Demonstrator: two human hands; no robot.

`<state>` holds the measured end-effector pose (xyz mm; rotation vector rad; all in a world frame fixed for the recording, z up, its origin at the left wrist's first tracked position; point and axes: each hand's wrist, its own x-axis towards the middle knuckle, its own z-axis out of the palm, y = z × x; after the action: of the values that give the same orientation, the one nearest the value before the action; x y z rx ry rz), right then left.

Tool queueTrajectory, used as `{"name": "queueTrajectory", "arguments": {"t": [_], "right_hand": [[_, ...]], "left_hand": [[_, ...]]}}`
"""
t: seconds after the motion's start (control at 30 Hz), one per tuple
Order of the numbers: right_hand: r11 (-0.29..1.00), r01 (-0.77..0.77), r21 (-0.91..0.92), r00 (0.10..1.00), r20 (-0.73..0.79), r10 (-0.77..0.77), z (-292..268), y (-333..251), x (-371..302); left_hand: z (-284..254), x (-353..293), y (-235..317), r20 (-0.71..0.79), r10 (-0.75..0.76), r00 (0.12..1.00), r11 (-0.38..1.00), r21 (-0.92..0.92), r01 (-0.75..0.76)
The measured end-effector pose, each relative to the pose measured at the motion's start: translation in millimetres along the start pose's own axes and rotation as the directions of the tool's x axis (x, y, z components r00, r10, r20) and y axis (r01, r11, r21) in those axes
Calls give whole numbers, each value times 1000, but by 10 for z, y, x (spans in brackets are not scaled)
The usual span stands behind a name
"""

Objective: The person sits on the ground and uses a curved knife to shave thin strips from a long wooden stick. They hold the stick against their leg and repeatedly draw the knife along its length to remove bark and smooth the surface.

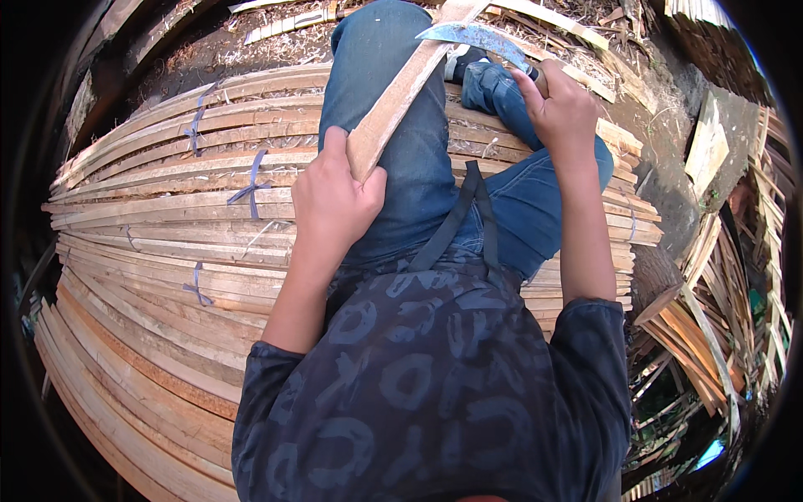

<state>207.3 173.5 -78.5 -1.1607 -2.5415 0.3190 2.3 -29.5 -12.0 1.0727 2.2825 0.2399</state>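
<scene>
My left hand (336, 194) is closed round the near end of a flat wooden slat (393, 110), thumb along its edge. The slat slopes up and away to the right across my jeans-clad thigh (368, 75). In my right hand (562, 109) is the handle of a sickle, mostly hidden by the fingers. Its curved grey-blue blade (485, 42) points left and lies across the slat's far part, seemingly touching it.
I sit on stacked bundles of long wooden strips (167, 217), tied with blue cords (249, 186). Shavings (226, 54) and loose offcuts (569, 58) litter the ground ahead. A log end (657, 303) and piled split wood (686, 351) are on the right.
</scene>
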Motion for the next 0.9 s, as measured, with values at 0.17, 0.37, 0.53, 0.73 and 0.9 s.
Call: {"name": "queueTrajectory", "arguments": {"t": [0.17, 0.37, 0.53, 0.73, 0.9], "right_hand": [[985, 130, 117, 981, 128, -144, -22, -431, -328], [996, -86, -9, 996, 13, 86, 50, -74, -49], [970, 20, 242, 988, 145, -57, 13, -576, -504], [852, -397, 342, 918, 145, 370, -131, -482, -265], [834, -405, 374, 898, -8, 439, -373, -140, -181]], "left_hand": [[-19, 46, -16, -19, 0, 1000, 1000, 31, 1], [-29, 35, 36, -23, 0, 1000, 1000, -19, -1], [1, 52, 4, -52, 31, 998, 999, 23, -30], [6, 24, -47, -60, 31, 998, 1000, 1, -31], [-15, 45, -21, -63, 42, 997, 999, -17, -43]]}}
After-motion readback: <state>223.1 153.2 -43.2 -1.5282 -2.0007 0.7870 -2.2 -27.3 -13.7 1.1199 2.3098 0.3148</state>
